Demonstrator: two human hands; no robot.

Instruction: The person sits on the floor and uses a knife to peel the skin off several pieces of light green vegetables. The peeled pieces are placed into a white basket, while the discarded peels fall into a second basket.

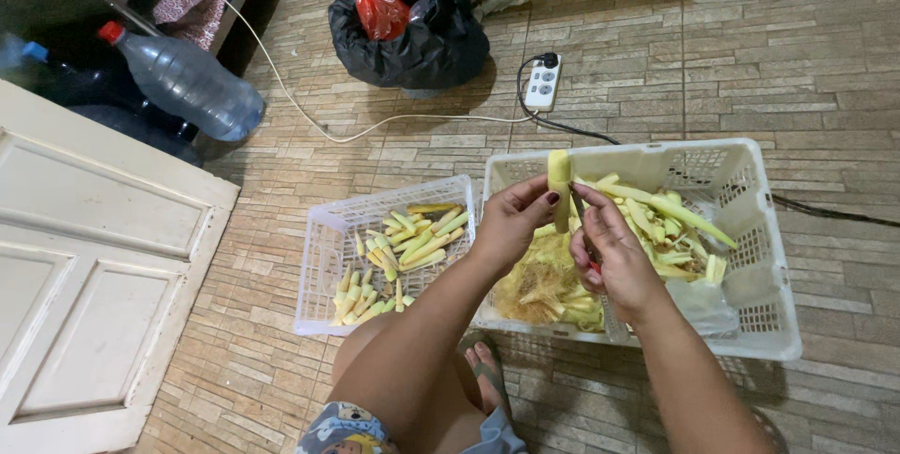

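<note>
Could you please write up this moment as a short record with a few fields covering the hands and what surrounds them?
Left hand: left hand holds a pale yellow baby corn ear upright.
Right hand: right hand works a small knife against the ear; blade mostly hidden.
Under hands: large white basket of husks and unpeeled ears.
Beside it: small white basket of peeled baby corn.
Floor: black rubbish bag, power strip, water bottle.

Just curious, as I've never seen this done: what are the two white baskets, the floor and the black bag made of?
Baskets: seemingly moulded white plastic, matte, with lattice walls. Floor: looks like glazed tile in a brick pattern, slightly shiny with pale joints. Black bag: thin plastic film, glossy and crinkled. The left hand holds a pale yellow stalk that looks like plant matter.
</note>
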